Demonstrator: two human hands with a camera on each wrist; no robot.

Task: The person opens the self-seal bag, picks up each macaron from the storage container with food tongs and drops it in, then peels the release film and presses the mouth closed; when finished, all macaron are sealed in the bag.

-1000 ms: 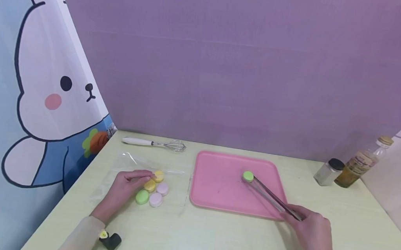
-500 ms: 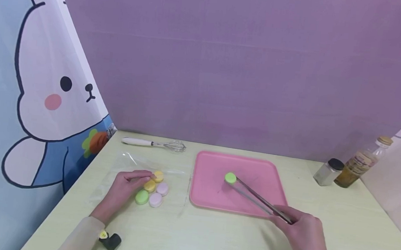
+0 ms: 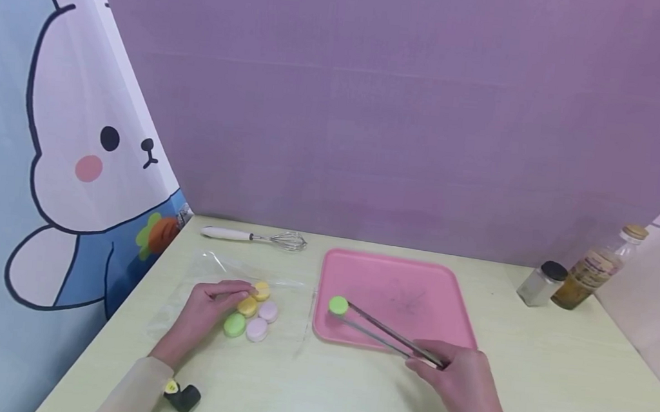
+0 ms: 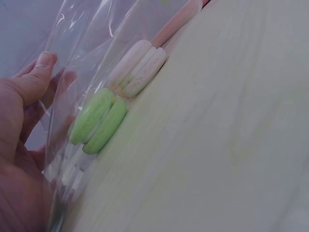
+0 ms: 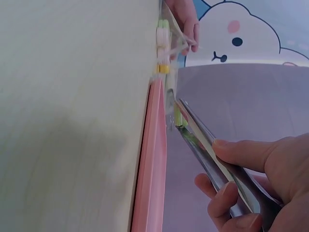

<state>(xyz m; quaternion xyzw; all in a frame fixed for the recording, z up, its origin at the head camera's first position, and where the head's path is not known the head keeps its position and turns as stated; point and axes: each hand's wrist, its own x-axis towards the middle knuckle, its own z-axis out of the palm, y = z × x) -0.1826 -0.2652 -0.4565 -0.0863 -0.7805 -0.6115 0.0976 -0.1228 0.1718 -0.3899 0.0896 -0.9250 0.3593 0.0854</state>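
My right hand (image 3: 458,384) grips metal tongs (image 3: 389,335), whose tips pinch a green macaron (image 3: 338,305). That macaron hangs over the left part of the pink tray (image 3: 461,310); the right wrist view shows it raised above the rim. My left hand (image 3: 208,309) pinches the upper layer of a clear plastic bag (image 4: 82,53) and lifts it. Inside the bag lie another green macaron (image 3: 234,324), two pale pink macarons (image 3: 257,329) and two yellow macarons (image 3: 248,306). The left fingertips partly cover the far yellow macaron.
A whisk (image 3: 252,236) with a white handle lies behind the bag. At the back right stand a black-lidded jar (image 3: 540,286) and a corked bottle (image 3: 589,272). A purple backdrop (image 3: 400,121) rises behind the table.
My right hand has moved left with the tongs, carrying the green macaron from the tray's middle to its left side. The left hand and the bag stay in place.
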